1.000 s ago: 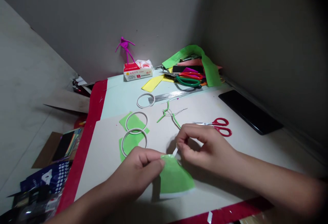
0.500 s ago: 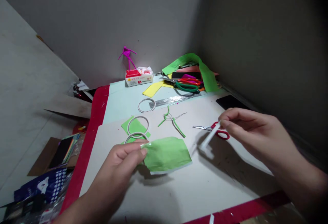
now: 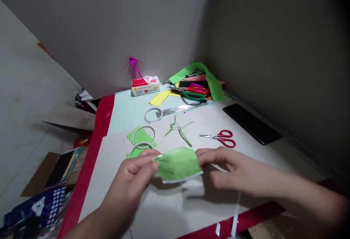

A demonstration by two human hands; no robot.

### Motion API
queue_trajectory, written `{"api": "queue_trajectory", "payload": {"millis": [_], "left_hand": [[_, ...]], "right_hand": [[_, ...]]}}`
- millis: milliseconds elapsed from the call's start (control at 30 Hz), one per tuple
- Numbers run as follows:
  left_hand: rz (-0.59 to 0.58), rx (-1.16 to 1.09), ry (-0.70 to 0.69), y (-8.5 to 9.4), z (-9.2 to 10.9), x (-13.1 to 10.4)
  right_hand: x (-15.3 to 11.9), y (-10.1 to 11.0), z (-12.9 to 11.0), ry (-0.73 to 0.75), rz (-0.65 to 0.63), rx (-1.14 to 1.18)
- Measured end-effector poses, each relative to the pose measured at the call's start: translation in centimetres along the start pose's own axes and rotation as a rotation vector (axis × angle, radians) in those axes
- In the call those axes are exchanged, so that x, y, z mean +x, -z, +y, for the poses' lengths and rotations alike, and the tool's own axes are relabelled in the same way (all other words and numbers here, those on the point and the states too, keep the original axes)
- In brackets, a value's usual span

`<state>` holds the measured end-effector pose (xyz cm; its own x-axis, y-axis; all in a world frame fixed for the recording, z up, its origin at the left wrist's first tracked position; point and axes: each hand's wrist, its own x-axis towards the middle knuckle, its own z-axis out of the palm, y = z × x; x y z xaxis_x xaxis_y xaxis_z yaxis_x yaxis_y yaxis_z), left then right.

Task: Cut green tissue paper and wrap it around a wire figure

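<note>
My left hand (image 3: pixel 136 175) pinches the left end of a small green piece of crepe paper (image 3: pixel 179 164) between thumb and fingers. A shiny patch shows at its held corner, and a pale strip runs along its lower edge. My right hand (image 3: pixel 226 166) is at the paper's right end, fingertips partly hidden behind it, thumb held apart and below. Below that hand a narrow white strip (image 3: pixel 236 213) is at the table's front edge. Beyond the paper lies a twisted wire figure (image 3: pixel 179 128) partly wrapped in green. Red-handled scissors (image 3: pixel 221 137) rest right of it.
White tape rings (image 3: pixel 144 135) lie on green paper at left; another ring is near thin wires (image 3: pixel 177 109). Farther back are a small box (image 3: pixel 146 86), a magenta figure (image 3: pixel 133 66), green-handled scissors (image 3: pixel 195 96) and coloured paper. A black phone (image 3: pixel 251 124) lies right, beside the wall.
My right hand has moved left and down to the green paper and let go of the white strip, which is now at the front edge. The left hand keeps its hold.
</note>
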<state>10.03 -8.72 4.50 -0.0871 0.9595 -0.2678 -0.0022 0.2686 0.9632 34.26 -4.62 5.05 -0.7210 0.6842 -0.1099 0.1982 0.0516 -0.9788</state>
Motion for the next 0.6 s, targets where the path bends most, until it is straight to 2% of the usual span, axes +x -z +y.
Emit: {"api": "queue_trajectory", "payload": {"millis": [33,67,167,233,267,333,367,500,600], "left_hand": [[-0.013,0.013,-0.01,0.0,0.1,0.0],[0.024,0.014,-0.03,0.0,0.3,0.0],[0.041,0.001,-0.02,0.2,0.8,0.3],[-0.018,-0.027,-0.037,0.5,1.0,0.6],[-0.045,-0.019,-0.051,0.6,1.1,0.8],[-0.098,0.038,-0.063,0.8,1.3,1.1],[-0.124,0.062,-0.052,0.8,1.3,1.2],[-0.238,-0.002,0.01,0.9,1.2,1.3],[-0.288,-0.027,0.018,0.9,1.2,1.3]], "right_hand": [[0.6,-0.8,-0.3,0.031,-0.06,0.07],[1.1,-1.2,-0.6,0.045,-0.098,0.105],[2.5,-0.5,-0.8,-0.012,-0.099,-0.058],[3.7,1.3,-0.1,-0.053,0.012,-0.235],[4.5,2.3,0.6,-0.054,0.111,-0.318],[6.3,4.1,2.2,0.052,0.384,-0.682],[7.3,4.8,3.0,0.084,0.432,-0.75],[10.1,5.9,5.2,0.161,0.437,-0.856],[10.3,5.3,4.7,0.206,0.413,-0.859]]}}
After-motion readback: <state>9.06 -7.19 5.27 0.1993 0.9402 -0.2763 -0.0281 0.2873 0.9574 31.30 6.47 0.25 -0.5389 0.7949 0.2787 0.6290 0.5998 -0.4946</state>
